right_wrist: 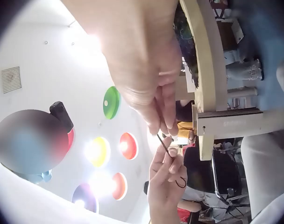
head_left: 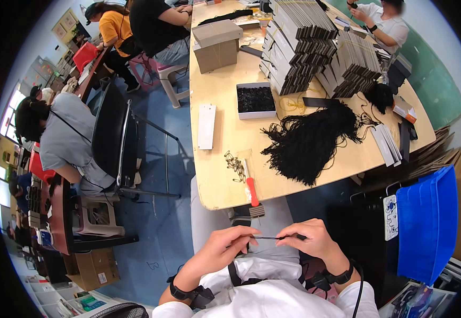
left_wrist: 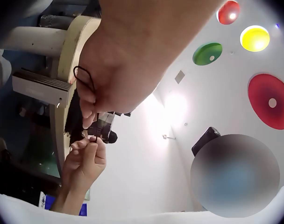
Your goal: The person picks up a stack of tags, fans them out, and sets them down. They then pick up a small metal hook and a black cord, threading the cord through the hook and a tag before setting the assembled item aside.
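A short length of black cord (head_left: 266,238) stretches between both hands, above the person's lap. The left hand (head_left: 227,245) pinches one end between thumb and fingers; in the left wrist view a loop of the cord (left_wrist: 84,77) stands out from this left hand (left_wrist: 118,70). The right hand (head_left: 312,239) pinches the other end. In the right wrist view the cord (right_wrist: 164,145) runs taut between the fingertips of the right hand (right_wrist: 146,70) and the left hand (right_wrist: 164,193). The fingers partly hide both ends.
On the table (head_left: 214,185) lie a red-handled tool (head_left: 251,192), small metal pieces (head_left: 234,165), a white card (head_left: 206,127), a bundle of black cords (head_left: 315,143) and a box of black pieces (head_left: 256,99). Grey stacks (head_left: 299,47) stand behind. A blue bin (head_left: 426,228) is at right.
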A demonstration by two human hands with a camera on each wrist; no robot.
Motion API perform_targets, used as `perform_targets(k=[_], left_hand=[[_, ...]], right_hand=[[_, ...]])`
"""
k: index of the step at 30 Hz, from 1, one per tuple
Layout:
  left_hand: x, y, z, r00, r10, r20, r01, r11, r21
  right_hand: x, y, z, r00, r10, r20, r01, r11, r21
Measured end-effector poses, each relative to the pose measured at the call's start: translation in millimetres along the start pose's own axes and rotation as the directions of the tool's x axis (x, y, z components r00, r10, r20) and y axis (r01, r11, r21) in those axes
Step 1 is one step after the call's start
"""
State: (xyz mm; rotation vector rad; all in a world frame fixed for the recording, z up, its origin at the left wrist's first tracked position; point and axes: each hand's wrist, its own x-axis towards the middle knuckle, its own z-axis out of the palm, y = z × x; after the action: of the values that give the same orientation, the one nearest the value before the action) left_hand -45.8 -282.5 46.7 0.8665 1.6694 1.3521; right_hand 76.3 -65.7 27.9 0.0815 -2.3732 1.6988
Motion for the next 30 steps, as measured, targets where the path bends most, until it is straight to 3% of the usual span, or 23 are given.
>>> perform_targets(k=[2, 6, 8, 9, 11, 12, 14, 18, 20, 21, 23, 30], left_hand=[[-4, 4, -2, 0.989, -0.123, -0.08, 0.117, 0.99, -0.077], [-9, -7, -7, 0.958, -0.187, -0.219, 0.178, 0.982, -0.064], [-11, -19, -10, 0.942, -0.142, -0.304, 0.185, 0.976, 0.115], [-12, -25, -10, 0.943, -0.141, -0.302, 0.183, 0.976, 0.116], [-12, -36, -8, 0.891, -0.172, -0.419, 0.15, 0.985, -0.085], [-11, -39, -7, 0.892, -0.171, -0.418, 0.15, 0.985, -0.083], [-8, -44, -7, 0.858, -0.232, -0.459, 0.078, 0.941, -0.33], [-10, -54, -6, 0.85, -0.248, -0.464, 0.123, 0.951, -0.283], [-10, -65, -5, 0.874, -0.278, -0.398, 0.066, 0.88, -0.47], [-11, -66, -4, 0.874, -0.278, -0.398, 0.066, 0.881, -0.469], [-13, -68, -3, 0.897, -0.343, -0.279, 0.09, 0.759, -0.645], [-17, -78, -3, 0.918, -0.346, -0.195, 0.139, 0.74, -0.658]], right_hand=[[-1, 0, 0, 1.0, 0.0, 0.006, 0.001, 0.999, -0.037], [-3, 0, 0, 0.999, -0.028, 0.015, 0.03, 0.989, -0.141], [-5, 3, 1, 1.0, -0.02, 0.011, 0.021, 0.988, -0.151], [-6, 4, 2, 1.0, -0.013, 0.007, 0.014, 0.987, -0.159], [-10, 11, 5, 1.0, -0.013, -0.014, 0.011, 0.987, -0.157], [-12, 15, 7, 0.999, -0.011, -0.034, 0.006, 0.988, -0.154], [-16, 20, 8, 0.999, 0.0, -0.044, -0.007, 0.988, -0.156], [-25, 31, 8, 0.995, 0.069, -0.067, -0.077, 0.989, -0.126], [-28, 35, 8, 0.994, 0.085, -0.061, -0.092, 0.989, -0.112], [-29, 36, 8, 0.993, 0.1, -0.056, -0.106, 0.989, -0.102], [-31, 39, 9, 0.993, 0.101, -0.066, -0.107, 0.99, -0.094], [-32, 41, 7, 0.993, 0.098, -0.066, -0.104, 0.991, -0.088]])
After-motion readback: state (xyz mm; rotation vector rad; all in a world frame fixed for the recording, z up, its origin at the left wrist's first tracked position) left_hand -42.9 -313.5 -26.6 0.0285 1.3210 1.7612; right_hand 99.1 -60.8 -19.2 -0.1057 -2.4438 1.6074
